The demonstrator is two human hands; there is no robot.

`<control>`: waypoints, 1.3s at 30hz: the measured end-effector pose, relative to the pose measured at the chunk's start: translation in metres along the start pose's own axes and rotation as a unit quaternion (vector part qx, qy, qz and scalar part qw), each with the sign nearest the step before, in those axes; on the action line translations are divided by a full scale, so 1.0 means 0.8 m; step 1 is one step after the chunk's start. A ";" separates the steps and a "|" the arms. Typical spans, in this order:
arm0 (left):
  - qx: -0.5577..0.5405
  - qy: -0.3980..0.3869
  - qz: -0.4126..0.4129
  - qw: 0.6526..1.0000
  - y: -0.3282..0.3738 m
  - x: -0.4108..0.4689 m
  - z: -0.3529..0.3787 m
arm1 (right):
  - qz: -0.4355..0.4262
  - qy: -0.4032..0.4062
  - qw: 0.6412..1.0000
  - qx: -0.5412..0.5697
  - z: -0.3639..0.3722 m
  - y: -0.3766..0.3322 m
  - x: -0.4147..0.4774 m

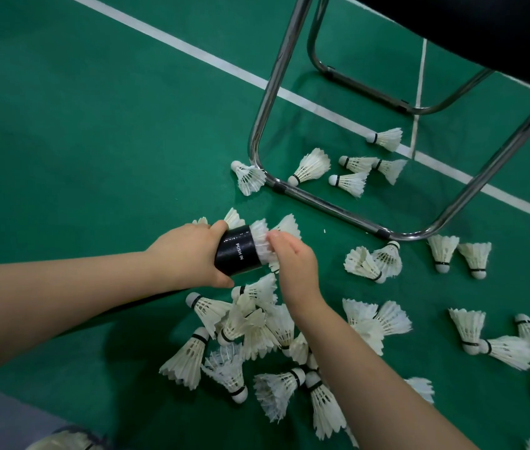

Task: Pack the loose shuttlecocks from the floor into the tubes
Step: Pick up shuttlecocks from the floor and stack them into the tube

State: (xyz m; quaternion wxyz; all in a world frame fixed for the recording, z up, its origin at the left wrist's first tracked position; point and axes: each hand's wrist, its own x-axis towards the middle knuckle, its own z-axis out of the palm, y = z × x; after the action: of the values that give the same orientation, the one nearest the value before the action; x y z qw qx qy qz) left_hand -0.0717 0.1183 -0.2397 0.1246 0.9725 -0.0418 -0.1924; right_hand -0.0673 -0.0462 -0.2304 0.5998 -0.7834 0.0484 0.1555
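Observation:
My left hand (189, 254) is wrapped around a black tube (237, 252) marked "PUSH IN", held nearly level above the floor. White feathers of a shuttlecock (261, 239) stick out of the tube's open mouth. The fingertips of my right hand (293, 264) press on those feathers at the mouth. Several loose white shuttlecocks lie in a pile (257, 336) on the green floor just below my hands, with more scattered to the right (468, 326).
A chair with chrome tube legs (322, 203) and a black seat (484, 30) stands ahead on the right; several shuttlecocks (348, 173) lie inside its frame. White court lines (192, 50) cross the green floor. Another shuttlecock shows at the bottom left edge (62, 441).

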 end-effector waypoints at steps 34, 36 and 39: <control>0.010 0.013 0.010 1.000 0.004 -0.034 -0.013 | 0.106 0.023 0.980 -0.165 -0.042 0.063 -0.003; 0.012 0.010 0.009 1.000 0.002 -0.038 -0.011 | 0.125 0.014 0.972 -0.200 -0.040 0.074 -0.006; 0.010 0.004 0.001 1.000 0.000 -0.042 -0.009 | 0.139 -0.018 0.958 -0.251 -0.028 0.085 -0.009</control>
State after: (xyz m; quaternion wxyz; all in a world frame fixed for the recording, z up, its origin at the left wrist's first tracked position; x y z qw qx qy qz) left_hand -0.0999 0.1244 -0.2214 0.1148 0.9745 -0.0440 -0.1877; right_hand -0.0879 -0.0874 -0.2859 0.3568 -0.8915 0.1050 0.2587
